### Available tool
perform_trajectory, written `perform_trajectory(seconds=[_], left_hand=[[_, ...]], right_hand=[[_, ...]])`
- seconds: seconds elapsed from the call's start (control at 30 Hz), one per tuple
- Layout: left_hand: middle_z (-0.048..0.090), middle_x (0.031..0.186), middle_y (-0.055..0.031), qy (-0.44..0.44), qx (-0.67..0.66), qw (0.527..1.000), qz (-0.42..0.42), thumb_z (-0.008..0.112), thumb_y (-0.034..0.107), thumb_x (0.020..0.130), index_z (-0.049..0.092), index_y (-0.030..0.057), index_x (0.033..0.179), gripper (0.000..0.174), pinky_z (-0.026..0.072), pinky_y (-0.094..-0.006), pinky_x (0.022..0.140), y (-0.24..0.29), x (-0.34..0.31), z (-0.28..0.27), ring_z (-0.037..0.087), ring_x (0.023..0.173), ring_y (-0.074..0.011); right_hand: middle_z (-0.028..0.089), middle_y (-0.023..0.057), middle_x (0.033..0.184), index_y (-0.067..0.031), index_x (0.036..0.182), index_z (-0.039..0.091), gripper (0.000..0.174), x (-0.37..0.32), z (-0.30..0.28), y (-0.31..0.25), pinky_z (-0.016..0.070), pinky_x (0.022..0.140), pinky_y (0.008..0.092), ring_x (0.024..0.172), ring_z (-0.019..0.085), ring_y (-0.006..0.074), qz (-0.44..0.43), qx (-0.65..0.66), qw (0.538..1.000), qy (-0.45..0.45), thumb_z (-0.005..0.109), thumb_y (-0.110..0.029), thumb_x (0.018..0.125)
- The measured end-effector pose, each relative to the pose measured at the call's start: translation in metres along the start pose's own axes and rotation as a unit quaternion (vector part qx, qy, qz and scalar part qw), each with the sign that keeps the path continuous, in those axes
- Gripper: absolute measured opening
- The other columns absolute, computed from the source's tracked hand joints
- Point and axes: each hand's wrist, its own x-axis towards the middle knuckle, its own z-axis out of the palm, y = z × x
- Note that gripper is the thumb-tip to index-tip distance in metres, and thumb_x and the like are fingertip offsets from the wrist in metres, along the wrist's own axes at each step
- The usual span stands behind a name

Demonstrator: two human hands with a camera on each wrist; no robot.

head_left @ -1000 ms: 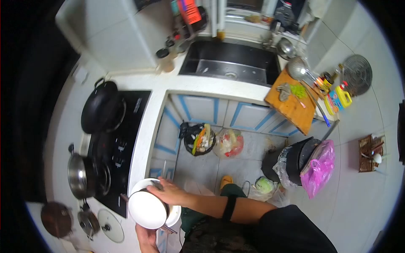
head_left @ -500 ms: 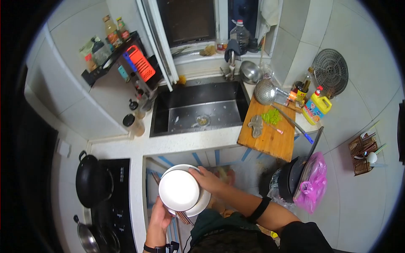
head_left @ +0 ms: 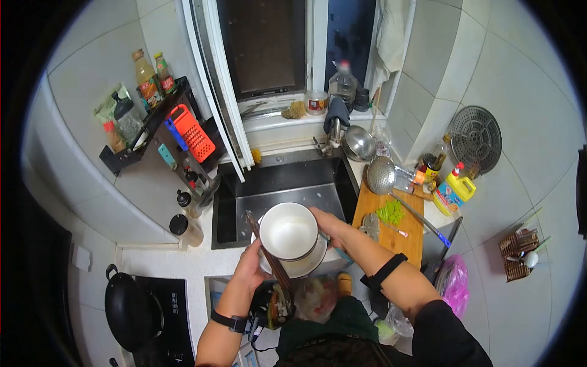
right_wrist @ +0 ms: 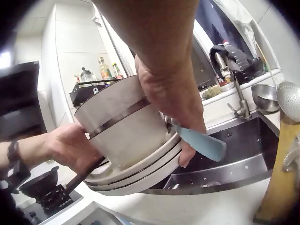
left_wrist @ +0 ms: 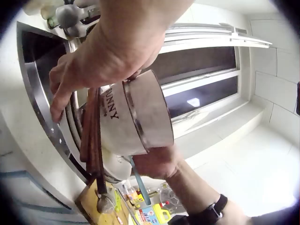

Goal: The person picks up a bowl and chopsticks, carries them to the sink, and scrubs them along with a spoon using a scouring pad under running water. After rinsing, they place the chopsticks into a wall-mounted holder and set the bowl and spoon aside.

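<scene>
A stack of white bowls stands on stacked plates, held up between both hands at the sink's front edge. My left hand grips the stack's left side, with brown chopsticks under the thumb, slanting beside the bowls. On the other side my right hand grips the plates and bowls, its fingers reaching under the plate rims. A light-blue handle sticks out beside that hand. Dark lettering shows on a bowl in the left wrist view.
The black sink lies just beyond the stack. Right of it, a cutting board carries chopped greens and a skimmer. A yellow bottle stands farther right. A wok sits on the stove at left; bagged waste lies on the floor.
Both hands have carried the bowls and plates from beside the stove, rightward and forward to the sink's edge. The head view has turned toward the window and sink.
</scene>
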Motion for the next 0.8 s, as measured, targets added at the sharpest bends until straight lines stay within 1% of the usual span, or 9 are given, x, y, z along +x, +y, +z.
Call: perform_trajectory(seconds=[0.1,0.2,0.27,0.3,0.43,0.47,0.63,0.67,0.8], left_hand=[[0.057,0.118,-0.0066,0.022,0.042,0.999,-0.012,0.037,0.042,0.094,0.049,0.0141,0.123,0.042,0.0375,-0.0634,0.083,0.019,0.03,0.021,0.054,0.108,-0.0295],[0.045,0.132,-0.0094,0.047,0.061,0.997,-0.027,0.033,0.044,0.094,0.041,0.014,0.131,0.048,0.0269,-0.0687,0.09,0.035,0.066,0.039,0.041,0.121,-0.0339],[0.032,0.142,-0.0113,0.068,0.074,0.994,-0.031,0.031,0.046,0.094,0.032,0.0133,0.137,0.055,0.0173,-0.0704,0.095,0.046,0.091,0.055,0.028,0.13,-0.0363],[0.025,0.147,-0.0123,0.079,0.083,0.993,-0.034,0.03,0.047,0.093,0.028,0.013,0.141,0.058,0.0124,-0.0713,0.097,0.055,0.104,0.064,0.022,0.134,-0.0375],[0.027,0.147,-0.0143,0.062,0.152,0.981,-0.102,0.023,0.058,0.089,0.034,0.0132,0.138,0.067,0.015,-0.0695,0.097,0.071,0.192,0.064,0.024,0.133,-0.0385],[0.028,0.146,-0.0146,0.063,0.145,0.981,-0.112,0.023,0.06,0.088,0.035,0.0137,0.138,0.069,0.0155,-0.0692,0.097,0.072,0.211,0.064,0.024,0.133,-0.0392],[0.031,0.144,-0.0157,0.079,0.171,0.967,-0.17,0.023,0.064,0.086,0.037,0.0163,0.137,0.071,0.0166,-0.0695,0.096,0.087,0.281,0.077,0.027,0.131,-0.0424],[0.032,0.144,-0.0139,0.076,0.185,0.963,-0.181,0.033,0.064,0.081,0.039,0.0178,0.136,0.072,0.0195,-0.0667,0.096,0.087,0.296,0.074,0.029,0.129,-0.041],[0.033,0.143,-0.0155,0.064,0.23,0.95,-0.201,0.033,0.066,0.081,0.039,0.0195,0.135,0.072,0.0218,-0.0688,0.094,0.079,0.352,0.057,0.03,0.128,-0.0446]], right_hand=[[0.052,0.0105,0.126,-0.0162,0.127,0.049,0.058,0.012,-0.018,-0.026,0.0456,0.081,0.0538,0.109,0.055,0.0275,0.01,-0.009,1.0,0.016,0.04,-0.054,0.085],[0.042,0.0094,0.135,-0.0148,0.13,0.044,0.065,0.063,-0.051,-0.032,0.0346,0.095,0.0581,0.119,0.044,0.0301,0.041,-0.032,0.998,0.037,0.042,-0.059,0.082],[0.053,0.0109,0.123,-0.014,0.124,0.051,0.056,0.062,-0.068,-0.036,0.0457,0.083,0.0512,0.103,0.056,0.0302,-0.1,-0.02,0.994,-0.025,0.04,-0.052,0.085],[0.055,0.0116,0.119,-0.0121,0.122,0.052,0.054,0.076,-0.08,-0.041,0.048,0.081,0.0488,0.1,0.059,0.0298,-0.089,0.008,0.996,-0.028,0.04,-0.05,0.086],[0.061,0.0137,0.111,-0.0064,0.117,0.055,0.05,0.196,-0.135,-0.019,0.0525,0.078,0.0435,0.092,0.064,0.0283,0.034,0.166,0.985,-0.02,0.042,-0.045,0.088],[0.062,0.0121,0.099,-0.0043,0.114,0.055,0.04,0.234,-0.145,0.0,0.0542,0.075,0.0387,0.081,0.064,0.023,-0.046,0.252,0.966,-0.044,0.044,-0.035,0.09],[0.061,0.0122,0.102,-0.0025,0.115,0.053,0.038,0.333,-0.18,0.036,0.0519,0.077,0.0387,0.086,0.062,0.0208,-0.071,0.192,0.973,0.106,0.042,-0.03,0.091],[0.061,0.0119,0.103,-0.0025,0.115,0.053,0.037,0.342,-0.185,0.039,0.0516,0.077,0.0378,0.086,0.062,0.0204,-0.062,0.186,0.972,0.132,0.042,-0.029,0.092],[0.049,0.0169,0.124,-0.0042,0.13,0.038,0.057,0.377,-0.203,0.064,0.0431,0.089,0.0397,0.108,0.052,0.0268,-0.035,0.219,0.969,0.111,0.05,-0.038,0.085]])
